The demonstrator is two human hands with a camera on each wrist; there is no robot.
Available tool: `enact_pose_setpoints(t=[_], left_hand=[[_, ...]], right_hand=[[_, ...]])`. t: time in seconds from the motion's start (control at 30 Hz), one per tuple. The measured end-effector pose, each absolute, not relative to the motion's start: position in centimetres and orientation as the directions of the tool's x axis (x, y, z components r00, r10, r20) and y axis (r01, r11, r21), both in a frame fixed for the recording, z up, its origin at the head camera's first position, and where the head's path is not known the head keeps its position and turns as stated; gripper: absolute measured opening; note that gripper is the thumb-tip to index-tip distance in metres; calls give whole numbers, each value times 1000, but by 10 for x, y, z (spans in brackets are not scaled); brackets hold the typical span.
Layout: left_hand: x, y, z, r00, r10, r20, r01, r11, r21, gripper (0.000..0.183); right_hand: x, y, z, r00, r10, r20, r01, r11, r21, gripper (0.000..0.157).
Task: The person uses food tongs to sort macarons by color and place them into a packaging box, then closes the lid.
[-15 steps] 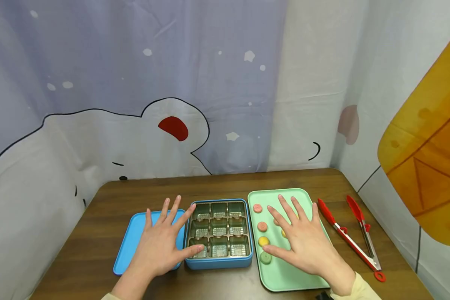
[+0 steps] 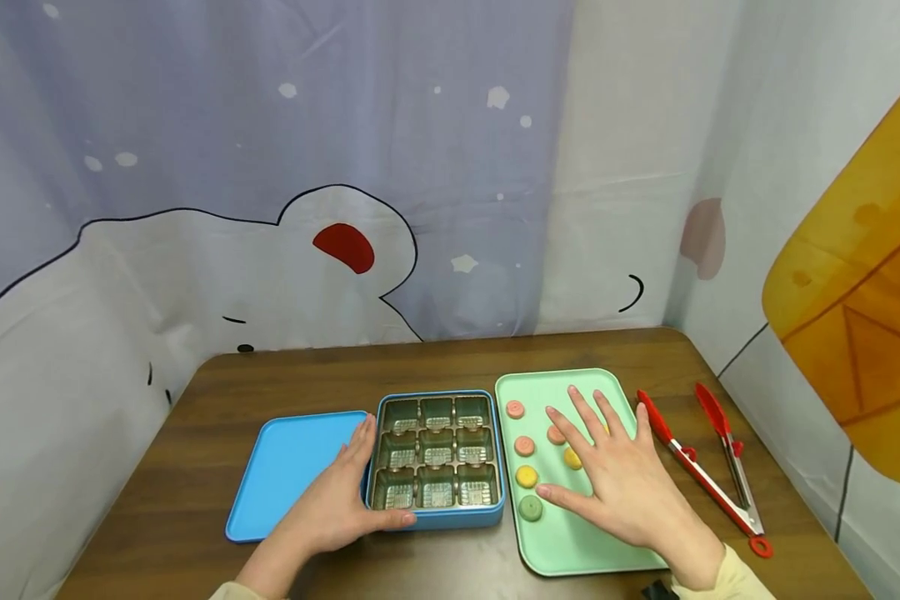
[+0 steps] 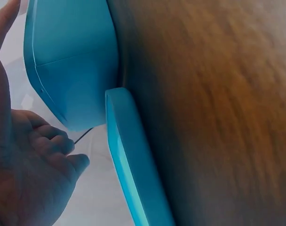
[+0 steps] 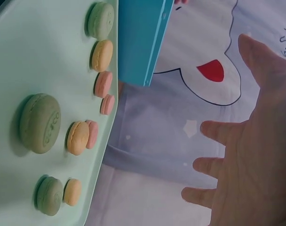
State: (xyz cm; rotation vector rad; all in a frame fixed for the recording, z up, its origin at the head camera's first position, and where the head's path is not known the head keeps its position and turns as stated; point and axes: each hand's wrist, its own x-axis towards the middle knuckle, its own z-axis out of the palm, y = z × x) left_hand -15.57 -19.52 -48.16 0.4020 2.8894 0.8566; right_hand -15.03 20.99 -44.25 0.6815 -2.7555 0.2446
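Note:
A blue box (image 2: 457,520) with a clear insert of several square compartments stands mid-table. My left hand (image 2: 333,504) is at its left side, fingers extended along that wall and thumb by the front left corner; whether it touches is unclear. In the left wrist view those fingers (image 3: 44,141) are loosely bent, holding nothing. My right hand (image 2: 622,479) hovers with spread fingers over a pale green tray (image 2: 562,554). On the tray lie pink macarons (image 2: 515,409), yellow macarons (image 2: 527,477) and green macarons (image 2: 530,508); the hand hides some in the head view.
A flat blue lid (image 2: 288,462) lies left of the box, partly behind the left hand. Red-tipped tongs (image 2: 708,487) lie splayed on the wooden table (image 2: 450,367), right of the tray. A printed curtain (image 2: 480,167) hangs behind the table.
My left hand has turned and lowered from above the lid and box to the box's left side, its fingers drawn closer together. The right hand has shifted slightly right, still spread above the tray.

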Motion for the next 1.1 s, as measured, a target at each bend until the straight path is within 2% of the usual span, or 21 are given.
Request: enact_pose_setpoints(t=[0.27,0.53,0.7,0.9,1.1], left_hand=[[-161,-192,-481,-964,265,-38,175,732,659,160],[-164,-192,-487,-967,253,-25,154,660,735,158],[-164,-191,-488,-971,237,-38,127,644,755,156],[-162,-191,-486,-970,237,-52,112,627,771,153],[-163,-190,-484,-970,237,-61,106,630,769,152]], right_hand=[[-149,214,-446,-838,-443,319,-496,862,-104,89],[-148,223,-444,-855,-419,305,-468,878,-106,91],[-151,250,-439,-902,-337,272,-388,907,-163,96],[-164,306,-446,-952,-209,226,-257,943,-213,105],[-169,361,-469,-993,-71,89,-90,969,-230,113]])
